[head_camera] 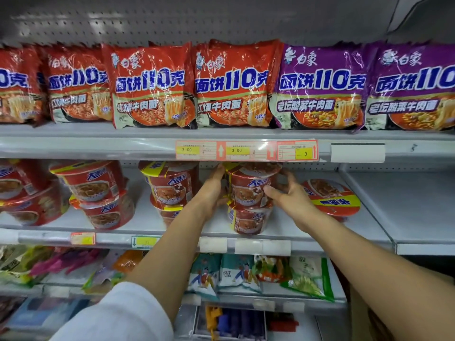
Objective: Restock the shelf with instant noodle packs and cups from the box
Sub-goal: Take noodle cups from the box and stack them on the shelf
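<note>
On the middle shelf (283,225), both hands are at work around a two-high stack of red noodle cups: the top cup (251,187) sits on a lower cup (247,219), its lid up close under the shelf above. Left hand (213,190) lies flat along the top cup's left side, fingers straight and reaching up toward the lid rim. Right hand (286,193) curls round the cup's right side, thumb across the front, fingers wrapped toward the back. So the top cup is held between the two, and whether it rests fully on the lower cup cannot be told. Just right of the stack, a tipped cup (332,196) lies tilted with its lid facing out, close behind the right wrist. To the left stands another stack (170,190), then a further stack (98,193), leaning a little, and blurred cups at the far left edge. Up on the top shelf (98,143), red packs (150,87) stand in a row with purple packs (320,87) to their right. Price tags (246,150) line that shelf's front edge. A white sleeve (118,313) covers the left upper arm.
</note>
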{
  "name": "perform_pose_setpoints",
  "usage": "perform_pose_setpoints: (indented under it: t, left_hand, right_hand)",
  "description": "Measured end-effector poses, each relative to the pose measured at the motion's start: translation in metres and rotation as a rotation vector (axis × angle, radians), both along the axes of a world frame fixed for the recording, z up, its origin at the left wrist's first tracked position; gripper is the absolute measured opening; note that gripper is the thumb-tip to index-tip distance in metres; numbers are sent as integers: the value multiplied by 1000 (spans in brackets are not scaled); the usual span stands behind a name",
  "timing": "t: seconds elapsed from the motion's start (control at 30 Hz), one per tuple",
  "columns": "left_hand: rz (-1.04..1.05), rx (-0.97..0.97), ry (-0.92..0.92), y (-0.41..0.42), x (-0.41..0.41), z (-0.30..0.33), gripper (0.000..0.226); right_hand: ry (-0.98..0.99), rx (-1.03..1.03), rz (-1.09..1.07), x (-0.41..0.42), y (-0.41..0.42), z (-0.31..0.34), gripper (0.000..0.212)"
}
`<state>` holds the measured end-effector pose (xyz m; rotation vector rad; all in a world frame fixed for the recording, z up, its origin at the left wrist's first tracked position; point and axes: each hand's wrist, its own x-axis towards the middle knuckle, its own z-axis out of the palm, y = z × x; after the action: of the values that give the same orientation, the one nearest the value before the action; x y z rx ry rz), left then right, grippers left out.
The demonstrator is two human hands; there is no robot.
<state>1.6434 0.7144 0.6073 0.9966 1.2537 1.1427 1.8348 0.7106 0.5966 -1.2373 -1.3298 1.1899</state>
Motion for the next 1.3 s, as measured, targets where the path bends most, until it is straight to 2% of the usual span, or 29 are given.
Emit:
perform_pose_setpoints:
  t: [0.2, 0.37, 0.63, 0.7, 0.8, 0.87, 0.93, 1.0, 1.17, 1.3]
  left_hand:
    - [15, -5, -84, -1, 2, 3, 52]
    - [31, -10, -81, -1, 3, 3, 45]
    - [55, -8, -84, 0, 7, 1, 51]
    - [121, -11, -86, 1, 8, -6, 59]
    - [375, 17, -100, -4, 13, -20, 66]
    - [541, 79, -136, -21, 22, -28, 55]
    - [591, 109, -196, -40, 35, -32, 40]
    - [552, 66, -228, -54, 52, -42, 41]
    - [416, -71, -177, -69, 86, -63, 40]
    - [315, -173, -144, -86, 125, -76, 37]
  right_hand:
    - [-17, -18, 4, 0, 2, -1, 71]
    - [-5, -28, 8, -1, 2, 1, 71]
    - [-34, -24, -11, -2, -2, 1, 70]
    - [-122, 41, -63, -3, -9, 1, 64]
    - [-281, 281, -257, 1, -21, -7, 41]
    - [-275, 389, -291, 6, -29, -16, 22]
    - [-276, 426, -278, 13, -36, -26, 8]
    - [-259, 406, -257, 23, -43, -38, 12]
    - [-231, 291, -194, 58, -69, -57, 17]
    - [-278, 210, -165, 105, -89, -72, 18]
